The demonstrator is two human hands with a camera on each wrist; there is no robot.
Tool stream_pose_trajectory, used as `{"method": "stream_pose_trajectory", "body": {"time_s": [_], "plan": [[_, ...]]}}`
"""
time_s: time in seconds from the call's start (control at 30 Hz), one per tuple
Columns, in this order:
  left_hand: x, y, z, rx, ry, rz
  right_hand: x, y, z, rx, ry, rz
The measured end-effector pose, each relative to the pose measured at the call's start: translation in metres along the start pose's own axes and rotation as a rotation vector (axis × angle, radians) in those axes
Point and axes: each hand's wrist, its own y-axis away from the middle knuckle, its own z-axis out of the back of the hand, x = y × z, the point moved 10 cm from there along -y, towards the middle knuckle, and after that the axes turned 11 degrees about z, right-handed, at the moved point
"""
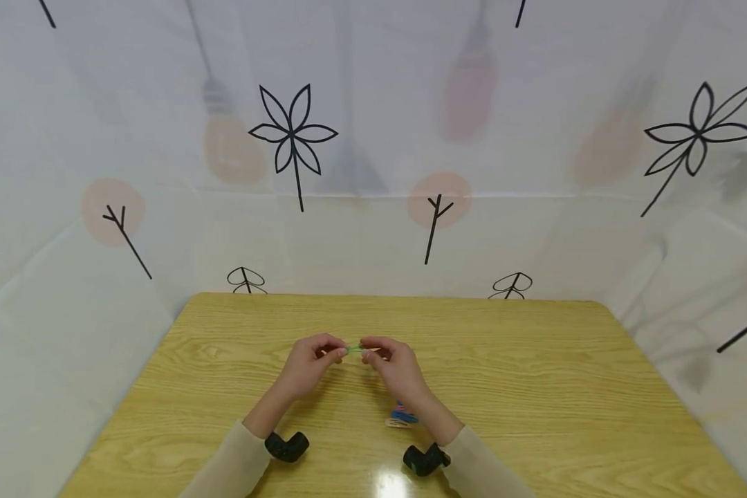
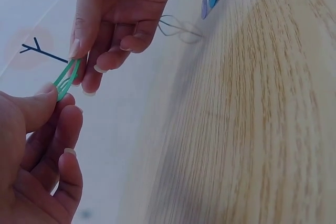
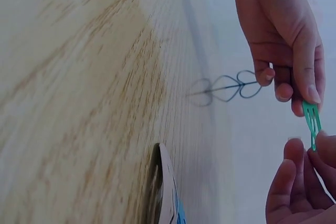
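Note:
A small green snap hair clip (image 2: 65, 81) is held up above the table between my two hands. My left hand (image 1: 308, 361) pinches one end of it between thumb and fingertips. The other end is pinched by my right hand (image 1: 400, 366). In the right wrist view the clip (image 3: 312, 121) shows slots along its length and looks parted near the right fingertips. My fingers cover both of its ends.
Several more hair clips (image 1: 402, 416), in blue, pink, purple and beige, lie grouped on the wooden table (image 1: 535, 387) beside my right forearm. A white patterned cloth (image 1: 361, 242) hangs behind the table. Each wrist wears a black camera.

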Motion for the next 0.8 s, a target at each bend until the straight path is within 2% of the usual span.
{"method": "stream_pose_trajectory", "body": {"time_s": [0.37, 0.6, 0.7, 0.8], "plan": [[-0.003, 0.004, 0.001, -0.015, 0.014, -0.03, -0.013, -0.001, 0.001, -0.014, 0.007, -0.023], [-0.002, 0.003, -0.001, -0.012, 0.029, 0.003, -0.011, -0.002, 0.001, -0.019, 0.02, -0.01], [-0.011, 0.006, -0.002, -0.012, 0.018, 0.0, -0.009, -0.001, 0.002, -0.017, 0.03, -0.001], [-0.027, 0.013, -0.001, -0.011, 0.005, -0.018, -0.007, -0.001, 0.002, -0.013, 0.032, 0.008]]}}
